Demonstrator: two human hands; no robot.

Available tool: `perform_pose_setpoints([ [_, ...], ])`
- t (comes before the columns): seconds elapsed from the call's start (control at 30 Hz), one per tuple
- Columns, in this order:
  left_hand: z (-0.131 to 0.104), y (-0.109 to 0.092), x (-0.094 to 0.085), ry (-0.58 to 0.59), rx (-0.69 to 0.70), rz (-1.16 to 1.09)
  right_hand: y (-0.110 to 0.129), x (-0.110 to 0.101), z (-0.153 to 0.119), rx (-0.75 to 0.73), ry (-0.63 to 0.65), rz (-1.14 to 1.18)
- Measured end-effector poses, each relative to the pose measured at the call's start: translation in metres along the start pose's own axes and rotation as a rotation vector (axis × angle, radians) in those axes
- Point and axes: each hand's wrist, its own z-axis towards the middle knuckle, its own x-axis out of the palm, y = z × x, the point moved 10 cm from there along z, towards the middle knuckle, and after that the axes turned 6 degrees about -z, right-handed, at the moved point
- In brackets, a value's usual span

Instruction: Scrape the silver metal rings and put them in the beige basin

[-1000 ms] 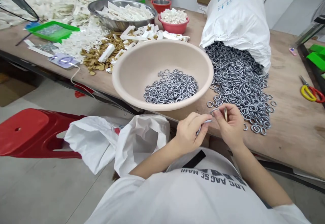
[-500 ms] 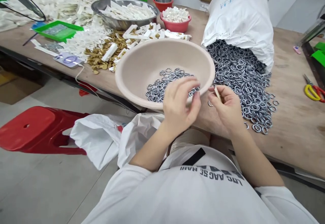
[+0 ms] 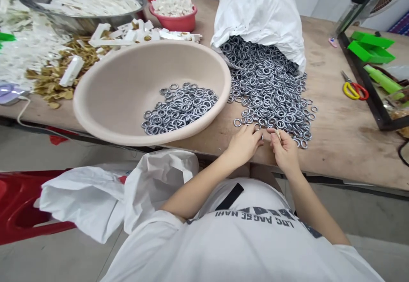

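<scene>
Many grey metal rings [image 3: 268, 90] spill from a white sack [image 3: 258, 13] onto the wooden table [image 3: 338, 145]. My left hand [image 3: 246, 142] is at the front edge of this pile, its fingers closed on a metal ring [image 3: 257, 127]. Close by on the right, my right hand [image 3: 284, 148] pinches a small pale stick-like piece [image 3: 278, 135] between thumb and fingers. More rings [image 3: 182, 107] lie inside a large beige basin [image 3: 108, 99] to the left of my hands.
Behind the basin are a steel bowl [image 3: 83, 11] of white strips and a red bowl [image 3: 174, 18] of white pieces. Brown and white parts [image 3: 56, 77] lie at left. Scissors [image 3: 354, 89] and green trays [image 3: 370, 47] are at right. A red stool [image 3: 19, 205] stands below.
My left hand has moved from over the basin's rim to the rings on the table. The view has shifted right. My right hand still holds the pale piece.
</scene>
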Motion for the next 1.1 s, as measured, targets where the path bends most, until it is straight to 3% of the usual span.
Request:
perform_pose_setpoints([
  [0.2, -0.002, 0.007, 0.005, 0.003, -0.016, -0.132, -0.006, -0.005, 0.003, 0.010, -0.057, 0.024],
  [0.33, -0.007, 0.022, -0.002, -0.091, -0.174, -0.699, -0.001, -0.001, 0.000, 0.024, 0.020, 0.201],
  [0.43, -0.015, 0.021, 0.006, -0.142, -0.305, -1.159, 0.009, 0.016, -0.009, 0.043, 0.133, 0.402],
  [0.67, -0.036, 0.017, 0.036, -0.352, -0.600, -1.660, 0.016, 0.037, -0.024, 0.099, 0.077, 0.387],
  [0.9, -0.037, 0.009, 0.035, -0.183, -0.566, -1.726, 0.023, 0.045, -0.019, 0.147, 0.276, 0.662],
  [1.1, -0.039, -0.006, 0.040, 0.016, -0.616, -1.820, 0.022, 0.033, -0.008, 0.110, 0.149, 0.568],
])
